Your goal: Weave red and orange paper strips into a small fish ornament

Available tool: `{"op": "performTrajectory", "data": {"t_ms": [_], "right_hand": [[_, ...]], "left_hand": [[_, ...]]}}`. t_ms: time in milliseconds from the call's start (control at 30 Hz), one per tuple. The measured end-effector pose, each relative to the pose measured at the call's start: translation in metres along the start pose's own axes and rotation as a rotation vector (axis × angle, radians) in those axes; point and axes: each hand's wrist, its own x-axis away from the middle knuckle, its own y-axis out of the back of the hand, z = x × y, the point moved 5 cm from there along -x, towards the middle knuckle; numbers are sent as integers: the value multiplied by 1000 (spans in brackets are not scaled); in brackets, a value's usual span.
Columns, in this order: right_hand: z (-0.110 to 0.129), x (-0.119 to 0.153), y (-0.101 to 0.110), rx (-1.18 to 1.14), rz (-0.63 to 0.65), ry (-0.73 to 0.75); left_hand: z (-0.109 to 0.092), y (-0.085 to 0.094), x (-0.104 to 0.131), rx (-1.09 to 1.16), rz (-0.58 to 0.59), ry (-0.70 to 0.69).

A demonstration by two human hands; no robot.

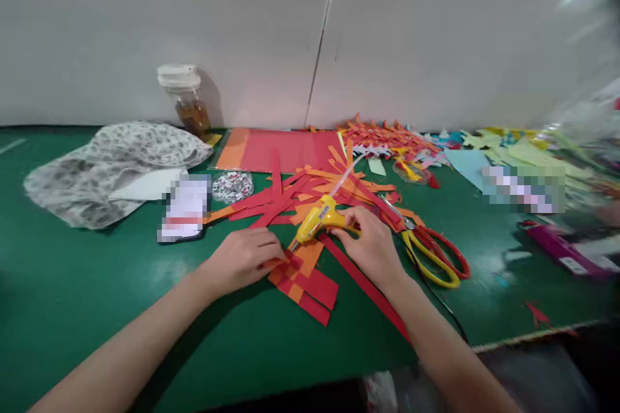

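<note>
My right hand [365,239] is wrapped round the handle of a yellow hot glue gun [314,219], with a clear glue stick [346,174] standing out of its back. The gun's nozzle points down and left, at the upper edge of a woven piece of red and orange paper strips [305,284]. There my left hand [247,255] pinches the woven piece at its upper left corner; the fingertips are close to the nozzle. Whether the nozzle touches the paper, I cannot tell. Under and behind the gun lies a loose heap of red and orange paper strips [271,203].
Scissors with red and yellow handles [436,261] lie right of my right hand, beside a black cord [438,300]. A phone [184,206], a patterned cloth [111,168] and a lidded jar [188,103] are at left. Paper pieces [527,155] and a purple tool [562,248] are at right.
</note>
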Motion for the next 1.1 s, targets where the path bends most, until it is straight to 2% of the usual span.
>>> {"op": "performTrajectory", "data": {"t_ms": [233,800,1100], "right_hand": [[0,-1,0,-48,-41,-7],[10,-1,1,-15,-11,87],[7,-1,0,-31,-10,43]], "left_hand": [[-1,1,-3,-10,3,8],[-1,3,-3,-8,-8,10],[1,1,-1,1,21,33]]}}
